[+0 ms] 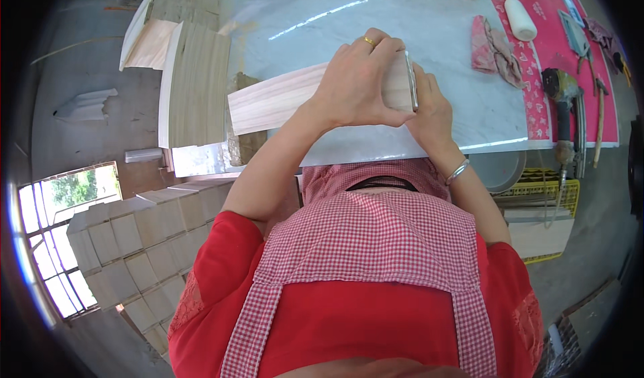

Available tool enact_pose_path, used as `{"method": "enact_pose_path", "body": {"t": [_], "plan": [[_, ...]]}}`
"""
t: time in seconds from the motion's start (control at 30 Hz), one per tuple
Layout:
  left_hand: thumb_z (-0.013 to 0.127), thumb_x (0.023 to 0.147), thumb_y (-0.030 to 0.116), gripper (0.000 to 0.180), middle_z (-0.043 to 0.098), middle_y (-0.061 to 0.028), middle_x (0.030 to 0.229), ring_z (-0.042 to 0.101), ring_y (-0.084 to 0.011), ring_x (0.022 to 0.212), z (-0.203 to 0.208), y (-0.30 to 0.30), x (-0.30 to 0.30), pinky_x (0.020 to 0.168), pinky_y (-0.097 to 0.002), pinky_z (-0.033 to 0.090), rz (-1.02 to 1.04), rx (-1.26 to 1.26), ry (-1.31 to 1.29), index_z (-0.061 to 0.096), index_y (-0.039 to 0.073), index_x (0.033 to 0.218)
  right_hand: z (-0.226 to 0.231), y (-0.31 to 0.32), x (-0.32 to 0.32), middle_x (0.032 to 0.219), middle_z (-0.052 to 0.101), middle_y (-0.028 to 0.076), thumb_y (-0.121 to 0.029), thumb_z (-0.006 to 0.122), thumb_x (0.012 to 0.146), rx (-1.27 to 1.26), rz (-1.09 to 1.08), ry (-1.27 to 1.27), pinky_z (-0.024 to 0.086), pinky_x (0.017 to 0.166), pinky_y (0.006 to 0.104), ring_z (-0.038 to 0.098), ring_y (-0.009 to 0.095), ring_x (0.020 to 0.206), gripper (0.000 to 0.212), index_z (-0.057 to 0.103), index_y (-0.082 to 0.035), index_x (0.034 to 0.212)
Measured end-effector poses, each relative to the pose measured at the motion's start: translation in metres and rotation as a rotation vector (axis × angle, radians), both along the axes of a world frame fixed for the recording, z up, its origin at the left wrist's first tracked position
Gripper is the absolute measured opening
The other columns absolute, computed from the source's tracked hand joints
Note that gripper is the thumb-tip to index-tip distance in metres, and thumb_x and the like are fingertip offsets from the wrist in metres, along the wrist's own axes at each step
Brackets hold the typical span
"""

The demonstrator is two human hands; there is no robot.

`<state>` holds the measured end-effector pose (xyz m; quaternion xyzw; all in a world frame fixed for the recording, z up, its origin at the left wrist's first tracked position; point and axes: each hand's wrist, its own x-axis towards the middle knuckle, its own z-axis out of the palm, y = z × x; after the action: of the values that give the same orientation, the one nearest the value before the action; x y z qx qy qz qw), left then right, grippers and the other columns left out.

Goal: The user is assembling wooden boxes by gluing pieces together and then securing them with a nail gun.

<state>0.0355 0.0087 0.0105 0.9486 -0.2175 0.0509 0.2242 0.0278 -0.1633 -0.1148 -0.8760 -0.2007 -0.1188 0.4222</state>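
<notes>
A pale wooden piece (275, 101), long and flat-faced like a box or panel, lies across the tabletop in front of me. My left hand (355, 79), with a ring on one finger, is spread over its right part, thumb on the near side and fingers on the far side. A thin, dark and shiny edge (411, 83) runs along the piece's right end. Against that end rests my right hand (433, 106), a bracelet at its wrist. Its fingers are bent along the edge, and their tips are partly hidden. The left end of the piece sits by a brownish block (249, 146).
Stacked wooden boards (196, 86) stand left of the table (288, 9). To the right are a white glue bottle (520, 19), a crumpled cloth (493, 49) and an air tool (562, 103) on pink covering. A yellow crate (570, 193) stands below right; piled wooden blocks (141, 271) fill the lower left.
</notes>
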Motion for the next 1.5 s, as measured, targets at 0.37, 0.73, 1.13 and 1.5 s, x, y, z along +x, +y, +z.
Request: {"method": "enact_pose_path", "body": {"t": [0.37, 0.73, 1.13, 1.5], "plan": [[0.091, 0.055, 0.039, 0.089, 0.061, -0.0174, 0.116, 0.063, -0.0353, 0.104, -0.005, -0.003, 0.012, 0.090, -0.0431, 0.054, -0.013, -0.047, 0.060, 0.057, -0.002, 0.126, -0.002, 0.001, 0.000, 0.106, 0.060, 0.014, -0.001, 0.075, 0.071, -0.020, -0.022, 0.040, 0.057, 0.066, 0.0443, 0.069, 0.036, 0.082, 0.078, 0.045, -0.004, 0.144], [0.089, 0.055, 0.040, 0.089, 0.061, -0.0177, 0.115, 0.063, -0.0366, 0.102, -0.010, -0.007, 0.012, 0.088, -0.0438, 0.054, -0.006, -0.024, 0.046, 0.057, -0.003, 0.125, -0.001, 0.002, 0.000, 0.105, 0.060, 0.013, -0.005, 0.076, 0.073, -0.016, -0.029, 0.045, 0.057, 0.065, 0.0437, 0.070, 0.034, 0.081, 0.077, 0.046, -0.005, 0.143], [0.089, 0.053, 0.038, 0.089, 0.061, -0.0182, 0.116, 0.063, -0.0367, 0.102, -0.013, -0.007, 0.014, 0.088, -0.0438, 0.054, -0.002, -0.034, 0.059, 0.057, -0.003, 0.126, -0.002, 0.002, 0.000, 0.105, 0.060, 0.013, -0.006, 0.077, 0.073, -0.021, -0.032, 0.042, 0.057, 0.064, 0.0425, 0.069, 0.034, 0.080, 0.078, 0.046, -0.004, 0.144], [0.090, 0.052, 0.044, 0.092, 0.061, -0.0189, 0.115, 0.064, -0.0369, 0.101, -0.016, -0.008, 0.016, 0.089, -0.0449, 0.051, 0.004, -0.024, 0.068, 0.058, -0.004, 0.124, 0.014, -0.004, 0.005, 0.123, 0.055, 0.017, -0.005, 0.074, 0.076, 0.181, 0.035, 0.073, 0.055, 0.086, 0.0453, 0.062, 0.037, 0.106, 0.085, 0.041, -0.007, 0.154]]}}
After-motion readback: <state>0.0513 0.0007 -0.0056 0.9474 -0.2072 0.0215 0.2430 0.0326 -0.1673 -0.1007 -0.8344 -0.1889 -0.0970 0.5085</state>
